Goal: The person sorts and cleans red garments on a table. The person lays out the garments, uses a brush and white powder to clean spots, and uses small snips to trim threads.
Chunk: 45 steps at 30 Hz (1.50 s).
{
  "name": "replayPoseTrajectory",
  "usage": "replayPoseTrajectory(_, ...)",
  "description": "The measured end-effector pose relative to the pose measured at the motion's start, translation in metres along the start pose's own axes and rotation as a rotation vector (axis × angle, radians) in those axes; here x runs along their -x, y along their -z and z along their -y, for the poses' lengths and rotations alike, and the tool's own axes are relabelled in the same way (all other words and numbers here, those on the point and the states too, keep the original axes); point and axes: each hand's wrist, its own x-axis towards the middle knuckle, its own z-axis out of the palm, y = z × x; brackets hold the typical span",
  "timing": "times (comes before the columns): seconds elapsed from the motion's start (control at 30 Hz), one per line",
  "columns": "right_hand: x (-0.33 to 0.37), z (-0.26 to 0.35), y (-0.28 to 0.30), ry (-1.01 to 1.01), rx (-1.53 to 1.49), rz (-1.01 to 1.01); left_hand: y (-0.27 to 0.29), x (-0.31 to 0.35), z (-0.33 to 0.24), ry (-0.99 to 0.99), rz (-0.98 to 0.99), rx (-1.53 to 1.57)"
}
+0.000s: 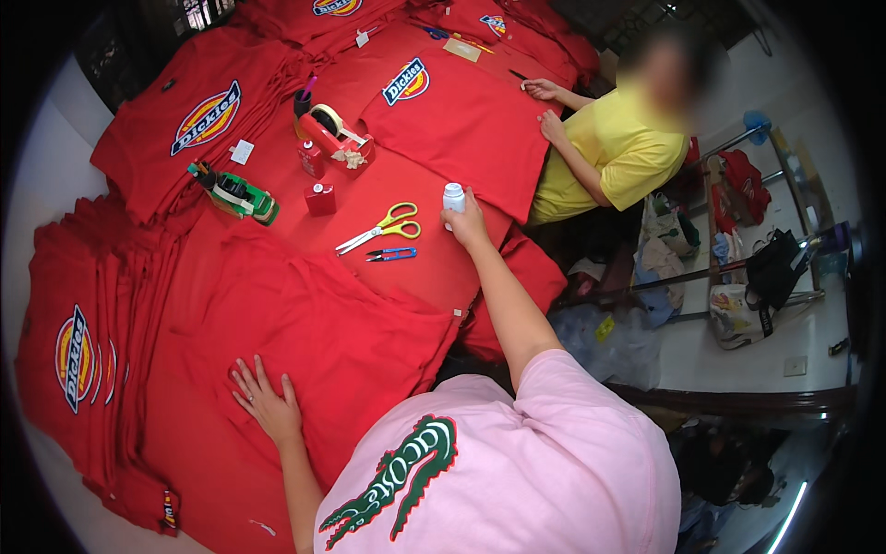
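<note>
A red shirt [305,314] lies spread on the red-covered table in front of me, its plain side up. My left hand [268,402] rests flat on the shirt's near left part, fingers apart. Out to the right, my right hand [466,222] is closed around a small white bottle [453,197] with a white cap, held upright near the table's right edge. Just left of it lie yellow-handled scissors [395,224], with blue thread snips [392,254] below them.
A red tape dispenser [346,143], red bottles [320,198] and a green tape dispenser [245,198] stand mid-table. Piled red shirts [83,369] with printed badges line the left and far sides. Across the right edge, a person in yellow [609,148] works at another red shirt [461,129].
</note>
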Motion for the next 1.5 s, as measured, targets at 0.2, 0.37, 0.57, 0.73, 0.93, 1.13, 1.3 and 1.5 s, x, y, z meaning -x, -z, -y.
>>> replayPoseTrajectory(0.2,-0.001,0.018,-0.025,0.209,0.089,0.067,-0.004,0.000,0.002,-0.014,0.010,-0.016)
replayPoseTrajectory(0.37,-0.012,0.055,-0.050,0.166,0.022,0.142,-0.004,0.001,0.002,-0.010,0.020,-0.032)
replayPoseTrajectory(0.57,-0.037,0.075,-0.072,0.152,0.182,0.206,-0.005,-0.001,0.000,-0.019,0.016,-0.043)
replayPoseTrajectory(0.73,-0.033,0.073,-0.080,0.026,0.028,0.186,-0.005,-0.001,0.001,-0.010,0.012,-0.043)
replayPoseTrajectory(0.93,-0.018,0.016,-0.050,0.095,-0.010,-0.080,-0.007,-0.001,0.001,-0.013,0.013,-0.046)
replayPoseTrajectory(1.13,0.006,-0.035,0.001,-0.064,-0.168,-0.088,-0.008,-0.001,0.001,-0.017,0.007,-0.054)
replayPoseTrajectory(1.3,0.014,-0.043,0.017,-0.121,-0.330,-0.018,-0.007,-0.001,0.001,-0.011,0.009,-0.056)
replayPoseTrajectory(1.5,0.001,0.006,-0.016,0.225,-0.048,0.079,-0.008,-0.001,0.001,-0.002,0.020,-0.032)
